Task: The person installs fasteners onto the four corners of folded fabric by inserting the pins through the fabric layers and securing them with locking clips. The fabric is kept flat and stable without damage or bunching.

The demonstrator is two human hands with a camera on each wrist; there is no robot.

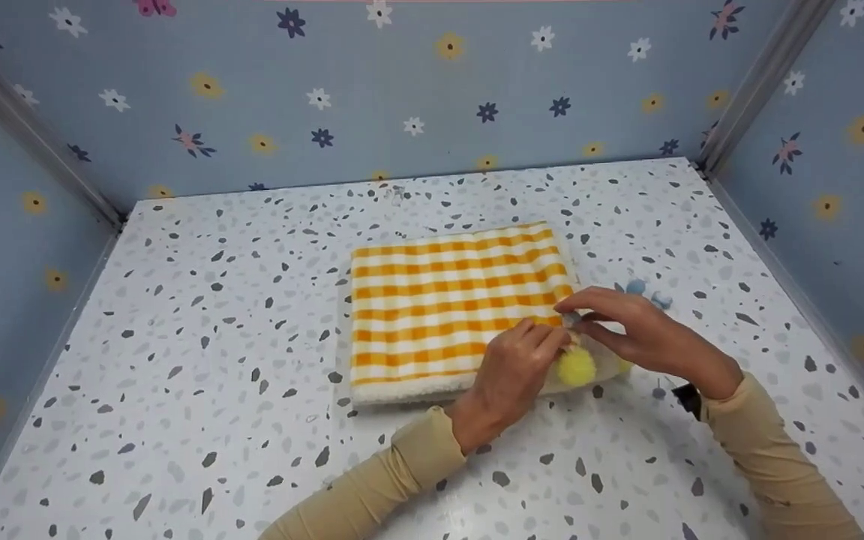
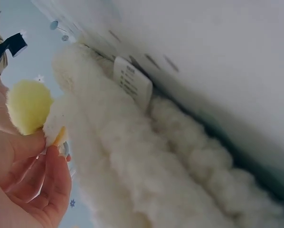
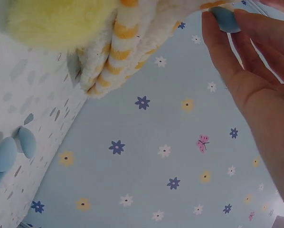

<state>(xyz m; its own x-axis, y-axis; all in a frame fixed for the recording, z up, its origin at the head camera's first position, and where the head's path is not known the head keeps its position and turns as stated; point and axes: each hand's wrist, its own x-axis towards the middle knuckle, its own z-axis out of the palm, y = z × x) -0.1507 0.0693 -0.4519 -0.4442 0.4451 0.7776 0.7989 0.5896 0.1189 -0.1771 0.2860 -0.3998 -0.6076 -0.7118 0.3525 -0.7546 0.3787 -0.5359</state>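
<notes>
A folded yellow-and-white checked blanket (image 1: pixel 447 300) with cream fleece backing (image 2: pixel 113 137) lies on the table. My left hand (image 1: pixel 511 367) pinches its right edge between thumb and fingertips, right by a fluffy yellow pom-pom (image 1: pixel 577 367). Just beyond, my right hand (image 1: pixel 642 330) holds a small light-blue rounded piece (image 3: pixel 225 19) between thumb and index finger. That piece sits against the pinched cloth edge in the right wrist view. Part of the cloth there is hidden behind the fingers.
More light-blue rounded pieces (image 3: pixel 4 154) lie on the speckled table (image 1: pixel 177 337), just right of the blanket. A white label (image 2: pixel 132 83) sticks out from the fleece folds. Flowered blue panels (image 1: pixel 372 82) stand around the table's back and sides.
</notes>
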